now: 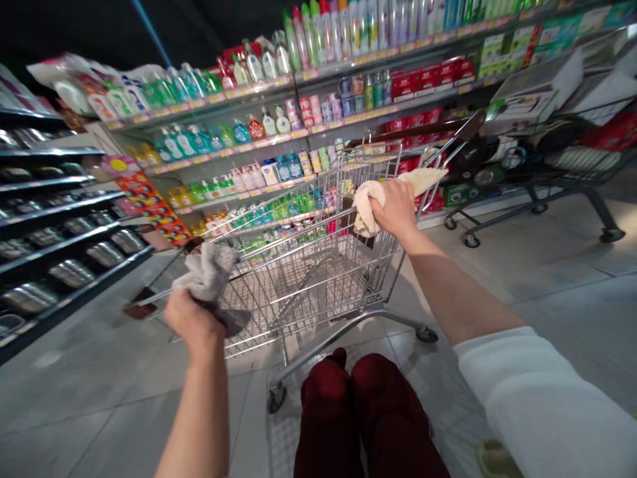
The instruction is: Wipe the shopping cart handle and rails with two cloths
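A metal shopping cart (318, 279) stands sideways in front of my knees, and its wire basket looks bare inside. My left hand (194, 318) is closed around a bunched grey cloth (212, 269) against the top rail at the cart's left end. Part of that cloth hangs below my fingers. My right hand (395, 206) grips a cream cloth (368, 209) on the top rail near the cart's handle end. Some of the cream cloth sticks out to the right past my knuckles. My fingertips on both hands are partly hidden by the cloths.
Behind the cart, a shelf unit (233, 149) holds many bottles and boxes. Metal pots (72, 271) fill a rack at the left. A second cart (527, 192), loaded with boxes, stands at the right on the tiled floor (562, 279). A green object (492, 458) lies at lower right.
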Demonstrator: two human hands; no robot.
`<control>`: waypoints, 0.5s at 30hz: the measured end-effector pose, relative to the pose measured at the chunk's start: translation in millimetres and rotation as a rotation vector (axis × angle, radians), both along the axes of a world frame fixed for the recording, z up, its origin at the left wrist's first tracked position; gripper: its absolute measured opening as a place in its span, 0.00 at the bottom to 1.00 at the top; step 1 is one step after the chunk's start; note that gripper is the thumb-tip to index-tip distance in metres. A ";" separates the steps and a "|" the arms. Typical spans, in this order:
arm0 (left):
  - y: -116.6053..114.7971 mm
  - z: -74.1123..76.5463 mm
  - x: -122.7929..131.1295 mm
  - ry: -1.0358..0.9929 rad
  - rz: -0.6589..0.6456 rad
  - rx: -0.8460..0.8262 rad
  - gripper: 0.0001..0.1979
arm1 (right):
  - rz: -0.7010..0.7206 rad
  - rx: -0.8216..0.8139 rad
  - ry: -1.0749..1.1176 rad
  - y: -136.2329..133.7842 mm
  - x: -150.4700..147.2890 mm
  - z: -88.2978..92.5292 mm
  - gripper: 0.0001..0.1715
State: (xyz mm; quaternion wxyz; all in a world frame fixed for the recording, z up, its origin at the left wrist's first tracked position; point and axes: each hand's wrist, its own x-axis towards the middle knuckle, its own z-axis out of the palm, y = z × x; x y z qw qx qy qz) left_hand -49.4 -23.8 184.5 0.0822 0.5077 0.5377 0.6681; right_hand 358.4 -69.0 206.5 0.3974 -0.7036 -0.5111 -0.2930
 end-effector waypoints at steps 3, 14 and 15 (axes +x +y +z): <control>-33.8 -50.6 80.2 0.132 -0.323 -0.046 0.15 | -0.005 0.102 0.010 4.8 -3.8 -7.4 0.21; -45.0 -152.5 262.3 0.431 -0.614 -0.388 0.32 | -0.007 0.206 -0.025 6.5 -17.2 -17.9 0.21; -41.9 -154.3 262.8 0.445 -0.584 -0.415 0.29 | -0.009 0.205 -0.028 5.2 -17.5 -19.0 0.21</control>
